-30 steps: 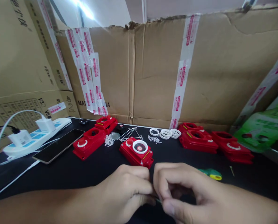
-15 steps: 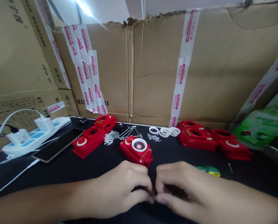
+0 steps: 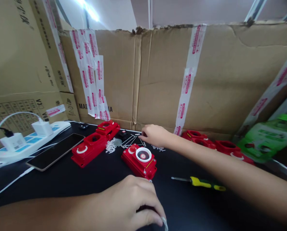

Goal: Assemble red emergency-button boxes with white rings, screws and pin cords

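Note:
My left hand (image 3: pixel 131 203) rests near the front of the black table, fingers curled and pinching a small pale part at its fingertips. My right hand (image 3: pixel 154 134) is stretched out to the back of the table, fingers bent down over a cluster of thin metal pins (image 3: pixel 131 138) and small screws (image 3: pixel 159 148); whether it grips one is hidden. Between the hands sits a red switch box (image 3: pixel 139 160) with a white ring and a red button on top. A yellow-handled screwdriver (image 3: pixel 198 183) lies on the table under my right forearm.
More red switch boxes lie at left (image 3: pixel 91 149) and at right behind my arm (image 3: pixel 220 146). A phone (image 3: pixel 58 150) and a white power strip (image 3: pixel 27 142) with chargers sit at the far left. Cardboard walls (image 3: pixel 157 80) close the back; a green package (image 3: pixel 266 138) stands at right.
My right hand left the left hand and reached far forward to the pins and screws. The screwdriver it covered now lies in plain sight. My left hand stayed low, still pinching.

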### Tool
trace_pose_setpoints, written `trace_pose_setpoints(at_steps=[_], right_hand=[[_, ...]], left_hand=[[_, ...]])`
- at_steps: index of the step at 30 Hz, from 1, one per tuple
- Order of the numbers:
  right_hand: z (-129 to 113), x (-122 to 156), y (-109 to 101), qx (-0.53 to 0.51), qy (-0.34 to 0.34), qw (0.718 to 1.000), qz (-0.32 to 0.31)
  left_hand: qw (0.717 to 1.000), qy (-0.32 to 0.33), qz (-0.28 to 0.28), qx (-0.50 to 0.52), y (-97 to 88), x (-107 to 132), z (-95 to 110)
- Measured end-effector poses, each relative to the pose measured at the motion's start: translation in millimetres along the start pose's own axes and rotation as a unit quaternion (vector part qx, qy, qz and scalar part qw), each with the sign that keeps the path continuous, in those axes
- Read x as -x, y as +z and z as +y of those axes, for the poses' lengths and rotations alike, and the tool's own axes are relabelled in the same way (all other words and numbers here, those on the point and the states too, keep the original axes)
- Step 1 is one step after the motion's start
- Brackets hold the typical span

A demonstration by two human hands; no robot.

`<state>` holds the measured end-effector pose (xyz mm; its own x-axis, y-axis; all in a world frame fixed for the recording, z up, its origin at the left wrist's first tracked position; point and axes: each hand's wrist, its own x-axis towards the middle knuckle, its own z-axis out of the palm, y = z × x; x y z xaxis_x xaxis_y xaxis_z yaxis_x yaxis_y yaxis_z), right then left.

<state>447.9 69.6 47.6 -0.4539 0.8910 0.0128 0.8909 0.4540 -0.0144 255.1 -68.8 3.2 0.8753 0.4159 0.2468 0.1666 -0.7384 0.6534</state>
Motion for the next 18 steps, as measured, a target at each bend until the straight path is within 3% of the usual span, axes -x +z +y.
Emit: trace_pose_setpoints(at_steps=[4, 7, 10, 14, 18], right_hand=[[-8.2, -30.7, 21.6, 0.025, 0.039, 0.997, -0.055], [-9.6, -41.7, 31.8, 0.03, 0.062, 0.994, -0.081], [-6.5, -47.7, 32.7, 0.021, 0.071, 0.993, -0.088], [3.4, -45.3, 15.1, 0.002, 0.072, 0.996, -0.056], [18.6, -15.6, -11.7, -0.019, 0.07, 0.997, -0.01]], left_hand=[[0.997, 0.058, 0.001, -0.06, -1.3, 4.3, 0.6], [0.97, 0.146, -0.022, -0.191, -0.2, 7.3, 3.6], [0.95, 0.178, -0.064, -0.249, -0.7, 8.5, 10.8], [0.962, 0.165, -0.046, -0.213, -4.0, 10.3, 19.9], [0.989, 0.114, -0.039, -0.088, -5.0, 14.1, 26.0]])
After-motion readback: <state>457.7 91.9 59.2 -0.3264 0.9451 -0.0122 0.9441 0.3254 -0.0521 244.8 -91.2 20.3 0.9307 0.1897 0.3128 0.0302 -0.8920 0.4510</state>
